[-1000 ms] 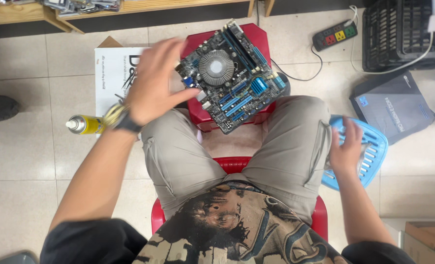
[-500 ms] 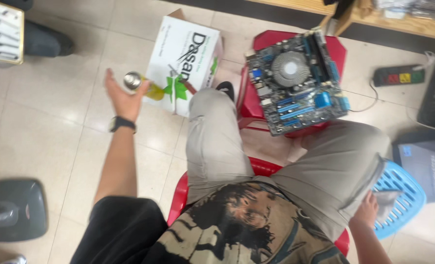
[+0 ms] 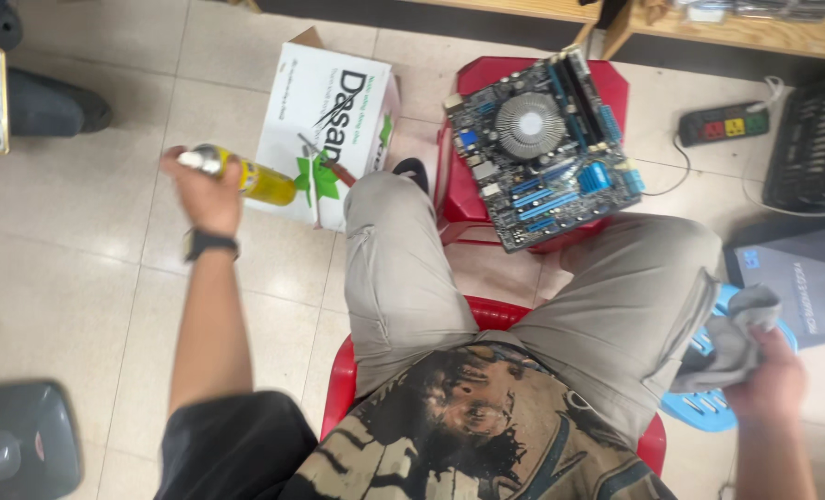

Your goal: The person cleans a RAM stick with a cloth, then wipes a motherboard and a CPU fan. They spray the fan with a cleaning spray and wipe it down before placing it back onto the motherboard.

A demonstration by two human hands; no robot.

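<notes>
Yellow spray can [image 3: 245,174] sits clenched in your left hand [image 3: 207,190], lifted over the tiled floor, its body pointing away from your palm toward the white cardboard box [image 3: 324,125] just beyond it. Your right hand [image 3: 772,380] grasps a grey cloth [image 3: 732,338] above the blue basket [image 3: 709,407]. Ahead of your knees, a motherboard [image 3: 542,148] lies on the red stool [image 3: 463,199].

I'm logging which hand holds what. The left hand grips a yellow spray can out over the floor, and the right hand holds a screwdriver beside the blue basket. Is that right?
Not quite. The right hand holds a grey cloth, not a screwdriver, beside the blue basket; the head view shows it. The left hand does grip the yellow spray can out over the floor.
</notes>
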